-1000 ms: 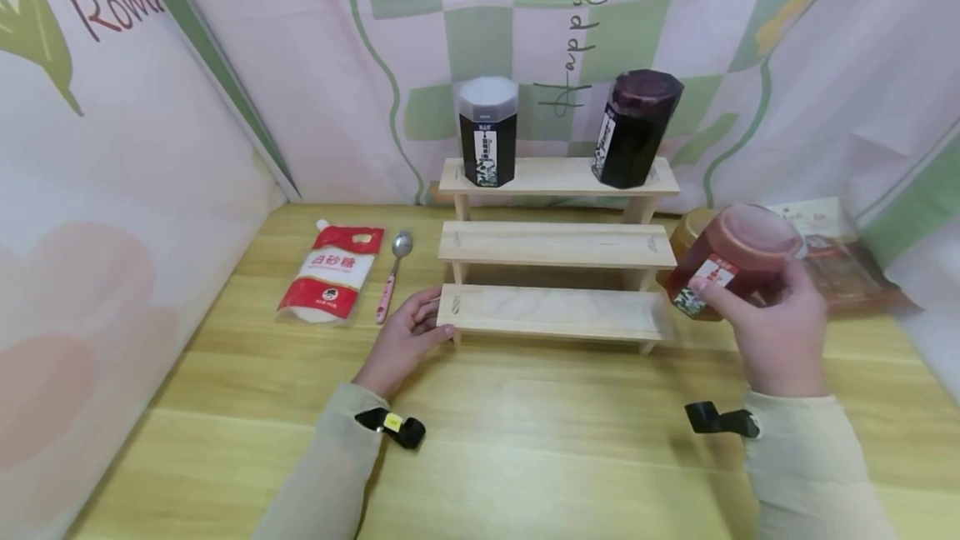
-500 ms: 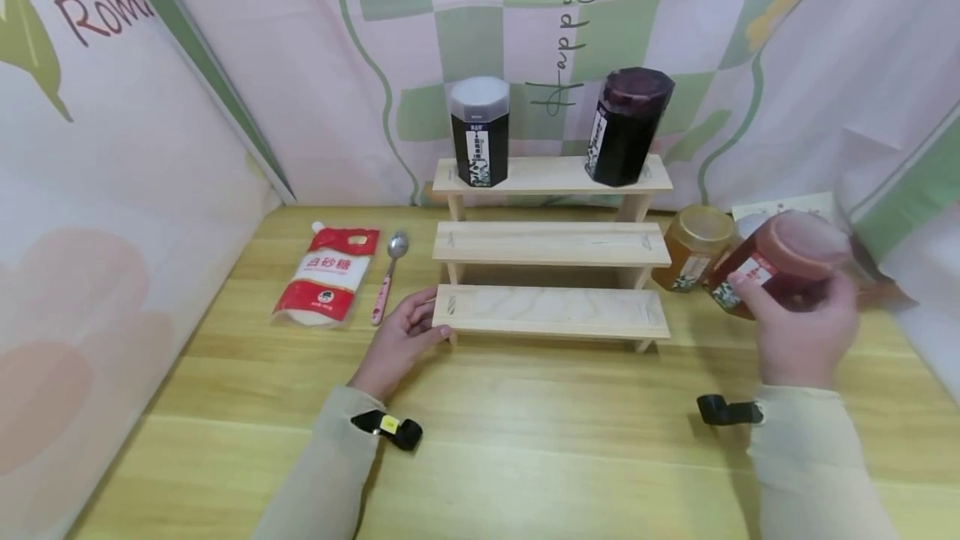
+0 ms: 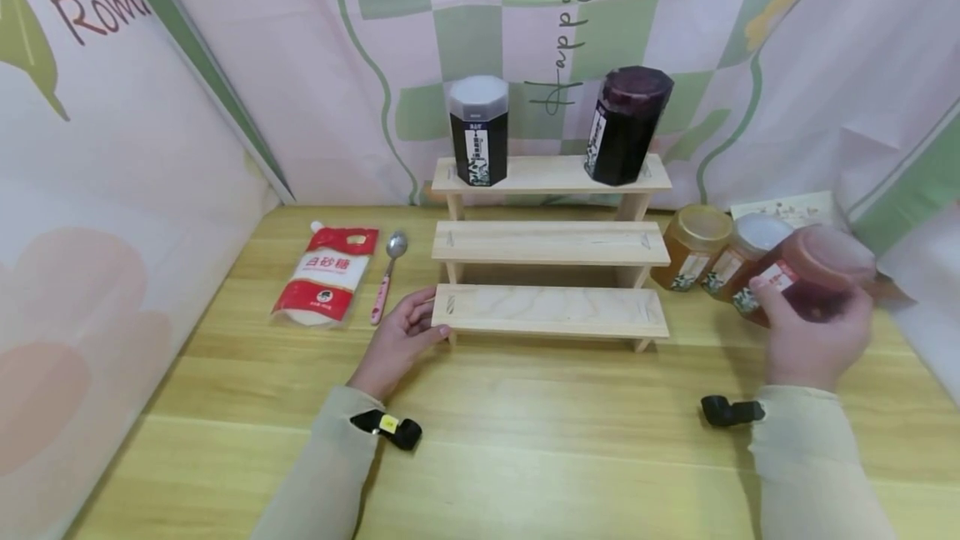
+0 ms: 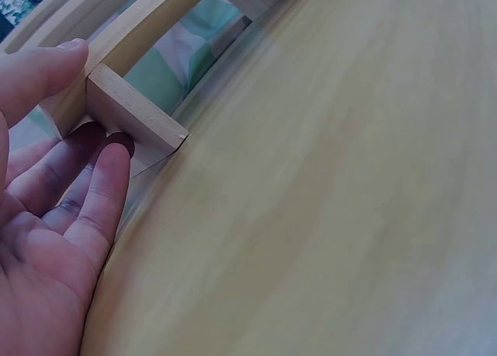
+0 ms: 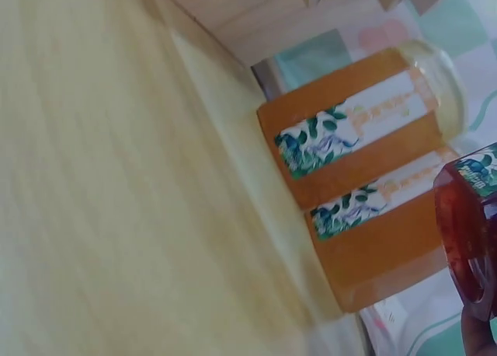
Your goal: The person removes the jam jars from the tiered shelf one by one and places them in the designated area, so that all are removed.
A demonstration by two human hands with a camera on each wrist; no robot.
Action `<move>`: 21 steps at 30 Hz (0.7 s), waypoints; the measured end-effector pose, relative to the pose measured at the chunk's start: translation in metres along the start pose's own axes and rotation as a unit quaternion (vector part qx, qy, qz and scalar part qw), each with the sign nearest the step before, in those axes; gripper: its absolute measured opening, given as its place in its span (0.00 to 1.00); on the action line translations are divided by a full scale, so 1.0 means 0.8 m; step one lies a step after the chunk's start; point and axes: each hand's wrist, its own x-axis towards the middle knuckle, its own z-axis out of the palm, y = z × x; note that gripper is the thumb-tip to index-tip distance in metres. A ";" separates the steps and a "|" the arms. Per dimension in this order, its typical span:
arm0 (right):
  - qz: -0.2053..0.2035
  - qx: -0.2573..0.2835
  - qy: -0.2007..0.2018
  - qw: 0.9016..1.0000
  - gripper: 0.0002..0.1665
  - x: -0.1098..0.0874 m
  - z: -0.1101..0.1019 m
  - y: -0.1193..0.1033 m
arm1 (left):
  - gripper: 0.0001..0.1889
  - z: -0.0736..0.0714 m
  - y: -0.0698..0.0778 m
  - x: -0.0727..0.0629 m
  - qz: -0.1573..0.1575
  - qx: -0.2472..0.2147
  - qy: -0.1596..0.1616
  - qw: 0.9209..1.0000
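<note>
1. The person's right hand (image 3: 813,340) has its fingers curled round a red jar with a pale lid (image 3: 806,273). The jar is tipped over a bit and seems to be up off the yellow wooden table (image 3: 525,440).
2. Just to the left of that hand stand two orange honey jars with leafy labels (image 3: 693,247), side by side on the table.
3. The person's left hand (image 3: 401,332) is mostly open. Its thumb and fingertips rest on the left end of the lowest step of the pale wooden three-step shelf (image 3: 551,311).
4. To do this well, the right hand should likely turn the red jar upright and keep a firm hold, so it does not slip or bump the orange jars.
5. The left hand does well to hold the shelf steady.
6. Past the left hand lie a red and white bag of sugar (image 3: 327,275) and a metal spoon with a pink handle (image 3: 388,273). Two tall dark jars (image 3: 480,132) stand on the top step.
7. The left wrist view shows the fingers (image 4: 105,189) right at the corner of the step's end. The head view shows this less well.
8. The right wrist view shows the orange jars (image 5: 365,134) touching each other, and only an edge of the red jar (image 5: 466,232). It does not show the whole hand.
</note>
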 end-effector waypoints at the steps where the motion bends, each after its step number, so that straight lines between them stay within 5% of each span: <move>1: 0.000 0.001 0.002 1.000 0.51 0.001 -0.001 0.000 | 0.33 0.000 0.000 0.000 0.000 0.000 0.000 1.000; 21: 0.047 -0.030 0.020 0.998 0.55 0.017 -0.017 0.014 | 0.33 0.000 -0.001 0.001 0.001 0.002 -0.003 1.000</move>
